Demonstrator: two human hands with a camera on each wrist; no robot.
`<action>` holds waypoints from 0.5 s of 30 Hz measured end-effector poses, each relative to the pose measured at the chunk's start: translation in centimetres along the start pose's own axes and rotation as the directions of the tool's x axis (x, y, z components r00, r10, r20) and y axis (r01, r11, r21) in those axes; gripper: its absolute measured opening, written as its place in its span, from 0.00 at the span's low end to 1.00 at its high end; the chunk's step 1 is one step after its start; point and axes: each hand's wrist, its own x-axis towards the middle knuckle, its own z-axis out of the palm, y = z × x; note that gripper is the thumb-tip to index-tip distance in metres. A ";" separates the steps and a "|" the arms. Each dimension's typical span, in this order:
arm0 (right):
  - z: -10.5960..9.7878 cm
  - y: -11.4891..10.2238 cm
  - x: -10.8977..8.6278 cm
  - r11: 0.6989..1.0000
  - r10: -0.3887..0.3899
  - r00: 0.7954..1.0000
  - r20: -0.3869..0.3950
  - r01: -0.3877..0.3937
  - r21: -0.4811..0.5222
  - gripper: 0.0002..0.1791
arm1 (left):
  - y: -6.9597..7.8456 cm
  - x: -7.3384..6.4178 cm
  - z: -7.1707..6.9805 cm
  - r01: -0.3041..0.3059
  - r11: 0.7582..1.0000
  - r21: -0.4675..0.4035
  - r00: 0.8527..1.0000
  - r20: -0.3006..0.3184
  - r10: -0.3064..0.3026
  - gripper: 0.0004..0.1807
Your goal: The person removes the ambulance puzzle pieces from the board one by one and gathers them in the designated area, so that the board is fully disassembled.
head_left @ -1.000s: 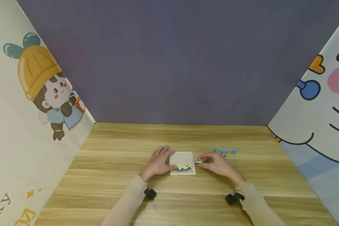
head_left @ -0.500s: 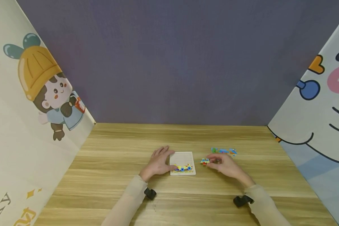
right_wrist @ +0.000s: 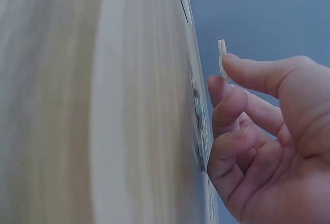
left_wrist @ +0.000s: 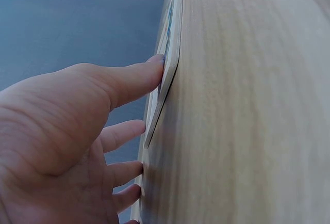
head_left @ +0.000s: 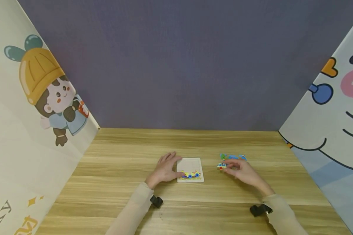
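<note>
A square, pale puzzle board (head_left: 190,164) lies on the table, with yellow and blue vehicle-like pieces (head_left: 191,175) along its near part. My left hand (head_left: 164,169) rests at the board's left side. Its thumb presses on the board, and the other fingers stretch along the far-left edge and onto the table. To the right of the board, my right hand (head_left: 244,171) pinches a small puzzle piece (head_left: 221,166) with white, blue and red print. Seen edge-on in the right wrist view, the flat piece (right_wrist: 222,59) is held up above the table between thumb and index finger.
Several loose, mostly blue puzzle pieces (head_left: 232,157) lie just beyond my right hand, partly covered by it. The wooden table (head_left: 129,147) meets a dark back panel (head_left: 176,65), with printed panels on both sides. A black wrist camera (head_left: 157,201) sits on the left cuff.
My right hand has moved right, away from the board, carrying the pinched puzzle piece towards the loose pieces. The left hand and the board have stayed put.
</note>
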 end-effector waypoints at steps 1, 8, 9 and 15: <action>-0.1 0.2 0.0 1.000 0.003 1.000 -0.004 -0.003 -0.001 0.27 | 0.0 0.0 0.0 -0.001 1.000 0.001 1.000 -0.001 0.001 0.40; -1.1 1.1 -0.5 0.999 0.032 0.998 -0.045 -0.032 0.002 0.28 | -0.1 -0.1 0.0 -0.007 1.000 -0.008 1.000 -0.005 0.007 0.40; -1.3 1.2 -0.6 0.999 0.040 0.998 -0.052 -0.039 0.007 0.29 | -0.1 -0.1 0.0 -0.011 1.000 -0.012 1.000 -0.008 0.010 0.40; -2.1 1.8 -1.0 0.999 0.054 0.996 -0.076 -0.054 0.002 0.28 | -0.2 0.0 0.0 -0.011 1.000 -0.004 1.000 -0.014 0.011 0.40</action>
